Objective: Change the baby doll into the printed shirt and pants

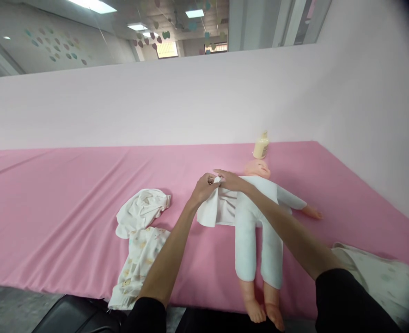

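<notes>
A baby doll (259,203) with a white torso and white legs lies on its back, head toward the wall and bare feet toward me. An open white garment (209,213) is spread out at the doll's left side in the picture, partly under the doll. My left hand (204,187) is closed, its fingers gripping the upper edge of the garment. Beside it, my right hand (231,180) pinches the same bunched cloth, fingertips nearly meeting those of the left. The doll's arm on that side is hidden; the other stretches out to the right.
The pink sheet (69,208) covers the table. Crumpled white clothing (143,208) and patterned baby clothes (143,252) lie to the left. A pale yellow pump bottle (261,145) stands beyond the doll's head. Folded pale cloth (377,273) is at right. A black chair (76,314) touches the near edge.
</notes>
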The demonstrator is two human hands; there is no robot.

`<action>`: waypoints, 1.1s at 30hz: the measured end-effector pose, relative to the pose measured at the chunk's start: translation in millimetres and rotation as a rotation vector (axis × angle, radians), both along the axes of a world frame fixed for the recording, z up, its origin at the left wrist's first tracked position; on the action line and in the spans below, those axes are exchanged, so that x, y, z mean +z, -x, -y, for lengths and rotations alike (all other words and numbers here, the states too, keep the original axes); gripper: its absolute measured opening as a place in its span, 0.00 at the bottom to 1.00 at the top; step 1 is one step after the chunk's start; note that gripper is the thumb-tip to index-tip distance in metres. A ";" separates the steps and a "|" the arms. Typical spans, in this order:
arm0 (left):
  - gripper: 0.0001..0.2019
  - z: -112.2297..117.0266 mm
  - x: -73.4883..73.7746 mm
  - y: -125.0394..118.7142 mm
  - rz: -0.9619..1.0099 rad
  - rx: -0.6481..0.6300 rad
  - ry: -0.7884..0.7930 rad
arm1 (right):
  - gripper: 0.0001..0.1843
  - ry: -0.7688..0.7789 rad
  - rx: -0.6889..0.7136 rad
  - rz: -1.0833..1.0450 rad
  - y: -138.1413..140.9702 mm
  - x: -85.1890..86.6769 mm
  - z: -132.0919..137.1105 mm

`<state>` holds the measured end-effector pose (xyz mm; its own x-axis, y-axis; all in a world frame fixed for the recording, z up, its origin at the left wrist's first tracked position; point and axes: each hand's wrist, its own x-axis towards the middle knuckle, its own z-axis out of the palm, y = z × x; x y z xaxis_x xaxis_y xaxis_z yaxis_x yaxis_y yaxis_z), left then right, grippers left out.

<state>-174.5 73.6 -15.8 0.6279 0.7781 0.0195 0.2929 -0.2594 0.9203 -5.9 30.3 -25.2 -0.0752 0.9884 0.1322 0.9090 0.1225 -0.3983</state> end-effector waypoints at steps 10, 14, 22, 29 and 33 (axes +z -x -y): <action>0.20 21.4 -18.7 28.7 -0.412 0.128 -0.227 | 0.18 -0.012 -0.146 0.319 -18.9 -2.7 0.1; 0.16 41.5 -16.6 20.4 -0.313 0.069 -0.282 | 0.18 0.029 -0.142 0.323 -22.2 -0.6 1.2; 0.15 72.9 -12.4 3.8 -0.090 -0.098 -0.331 | 0.35 0.207 0.183 0.086 1.9 7.6 -12.9; 0.19 86.6 -18.2 11.9 -0.061 -0.014 -0.189 | 0.15 0.039 0.003 0.188 2.1 10.0 -9.6; 0.19 90.6 -22.1 9.4 -0.005 0.021 -0.158 | 0.15 0.010 -0.112 0.236 -12.3 7.6 -0.9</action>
<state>-183.9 -17.0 -37.9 0.6120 0.7785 0.1392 0.3043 -0.3942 0.8672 6.4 31.2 -17.6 0.0072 0.9934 0.1142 0.9845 0.0130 -0.1747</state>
